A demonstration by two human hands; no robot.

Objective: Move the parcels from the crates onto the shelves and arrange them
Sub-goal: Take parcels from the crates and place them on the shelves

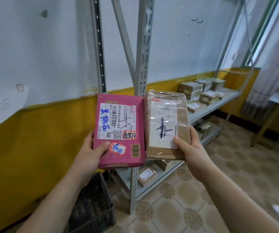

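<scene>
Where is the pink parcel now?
Left of centre in the head view: the left hand holds the pink parcel beside the brown parcel, before the shelf post.

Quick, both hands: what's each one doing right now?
Left hand: grips the pink box.
Right hand: grips the brown parcel.

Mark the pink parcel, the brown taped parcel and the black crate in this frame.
pink parcel (pixel 118 121): head view, on its white shipping label.
brown taped parcel (pixel 166 118): head view, on its taped front face.
black crate (pixel 91 206): head view, on its mesh side wall.
</scene>
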